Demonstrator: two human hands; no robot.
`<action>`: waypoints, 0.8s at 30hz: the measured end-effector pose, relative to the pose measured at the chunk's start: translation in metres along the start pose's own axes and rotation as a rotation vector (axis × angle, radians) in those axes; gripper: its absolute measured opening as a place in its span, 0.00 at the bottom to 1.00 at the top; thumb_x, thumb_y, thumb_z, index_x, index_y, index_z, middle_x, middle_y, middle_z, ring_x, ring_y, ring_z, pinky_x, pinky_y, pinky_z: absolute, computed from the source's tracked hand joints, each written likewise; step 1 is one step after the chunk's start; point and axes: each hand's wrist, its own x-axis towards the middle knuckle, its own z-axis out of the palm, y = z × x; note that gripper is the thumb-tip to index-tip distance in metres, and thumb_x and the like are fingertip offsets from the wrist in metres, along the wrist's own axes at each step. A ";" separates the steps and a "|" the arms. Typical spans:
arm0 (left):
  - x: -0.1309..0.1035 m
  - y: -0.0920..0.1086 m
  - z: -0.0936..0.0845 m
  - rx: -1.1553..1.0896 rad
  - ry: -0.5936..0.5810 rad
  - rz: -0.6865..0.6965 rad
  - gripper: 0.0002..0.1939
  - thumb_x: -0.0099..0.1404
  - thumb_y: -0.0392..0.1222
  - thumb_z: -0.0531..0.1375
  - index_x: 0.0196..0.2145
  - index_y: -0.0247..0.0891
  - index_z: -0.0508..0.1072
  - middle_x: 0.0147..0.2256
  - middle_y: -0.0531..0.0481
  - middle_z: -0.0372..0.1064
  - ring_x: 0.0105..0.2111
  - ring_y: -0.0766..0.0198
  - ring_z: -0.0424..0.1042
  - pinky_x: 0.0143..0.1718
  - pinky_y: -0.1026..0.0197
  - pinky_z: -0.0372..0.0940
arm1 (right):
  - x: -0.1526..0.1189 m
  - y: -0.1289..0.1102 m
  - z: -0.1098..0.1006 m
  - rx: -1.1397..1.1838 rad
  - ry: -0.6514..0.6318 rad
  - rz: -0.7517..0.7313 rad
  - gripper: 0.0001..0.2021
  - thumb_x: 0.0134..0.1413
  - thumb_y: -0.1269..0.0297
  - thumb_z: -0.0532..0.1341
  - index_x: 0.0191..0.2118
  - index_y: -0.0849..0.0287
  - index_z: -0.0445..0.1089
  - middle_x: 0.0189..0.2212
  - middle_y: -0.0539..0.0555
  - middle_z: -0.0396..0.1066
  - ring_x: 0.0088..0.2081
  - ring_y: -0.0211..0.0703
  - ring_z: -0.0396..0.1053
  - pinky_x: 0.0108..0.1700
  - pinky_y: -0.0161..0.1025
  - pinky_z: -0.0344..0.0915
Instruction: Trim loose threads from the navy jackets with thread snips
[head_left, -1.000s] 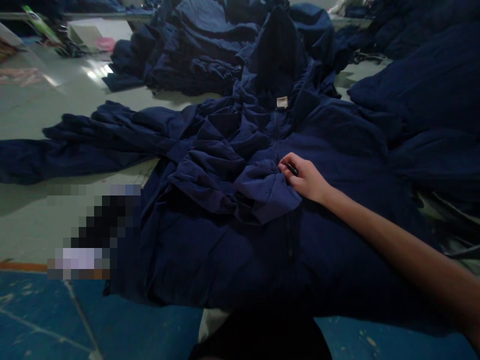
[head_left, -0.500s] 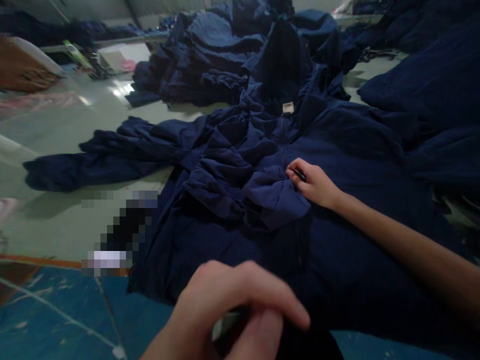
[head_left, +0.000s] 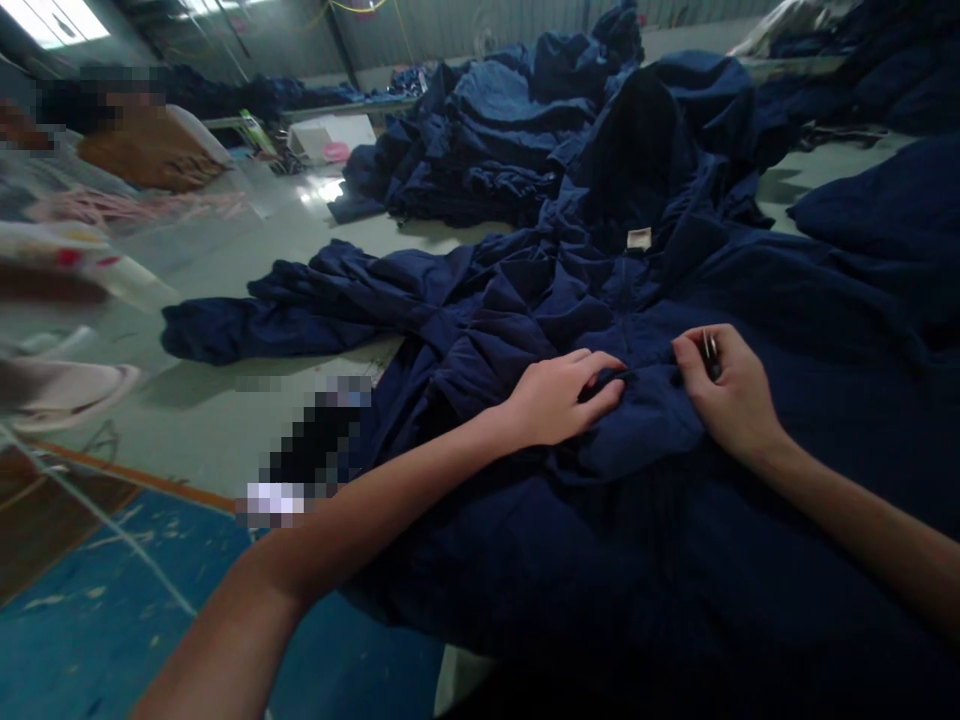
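Observation:
A navy blue hooded jacket (head_left: 480,330) lies spread before me, its front creased and a pale label (head_left: 639,239) at the neck. My left hand (head_left: 566,395) is closed on a fold of its fabric near the middle of the front, thumb and fingers pinching the cloth. Just to the right, my right hand (head_left: 727,390) is curled round small thread snips (head_left: 710,352); two thin metal tips and a dark part show between the fingers. Its thumb and forefinger are pressed together at the cloth; whether they pinch a thread is too small to tell.
Behind the jacket rises a heap of navy garments (head_left: 480,130), with more navy cloth (head_left: 885,200) on the right. A white box (head_left: 330,135) stands at the back left of the pale table (head_left: 300,215). At the far left, another person (head_left: 142,140) is partly visible, blurred.
My left hand has gone from the near foreground out to the jacket and taken hold of its fabric. My right hand stays by the front with the snips. The view has swung left.

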 end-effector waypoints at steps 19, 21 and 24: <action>-0.009 -0.001 0.004 -0.059 -0.009 -0.048 0.18 0.78 0.49 0.54 0.56 0.38 0.74 0.48 0.45 0.79 0.46 0.56 0.79 0.50 0.55 0.72 | 0.003 0.000 0.002 -0.038 -0.144 0.119 0.17 0.52 0.43 0.61 0.34 0.52 0.67 0.29 0.58 0.72 0.31 0.54 0.70 0.34 0.48 0.67; -0.009 -0.001 0.004 -0.057 -0.004 -0.043 0.18 0.78 0.48 0.54 0.56 0.37 0.74 0.48 0.45 0.79 0.46 0.56 0.79 0.49 0.55 0.72 | 0.003 -0.001 0.002 -0.040 -0.156 0.115 0.17 0.51 0.43 0.61 0.34 0.52 0.68 0.30 0.59 0.73 0.32 0.54 0.70 0.35 0.49 0.69; -0.009 -0.001 0.004 -0.046 0.002 -0.040 0.18 0.78 0.48 0.54 0.56 0.37 0.74 0.47 0.45 0.79 0.45 0.56 0.79 0.46 0.56 0.72 | 0.003 -0.001 0.002 -0.052 -0.185 0.116 0.16 0.50 0.46 0.60 0.35 0.52 0.70 0.30 0.60 0.74 0.32 0.56 0.71 0.36 0.51 0.69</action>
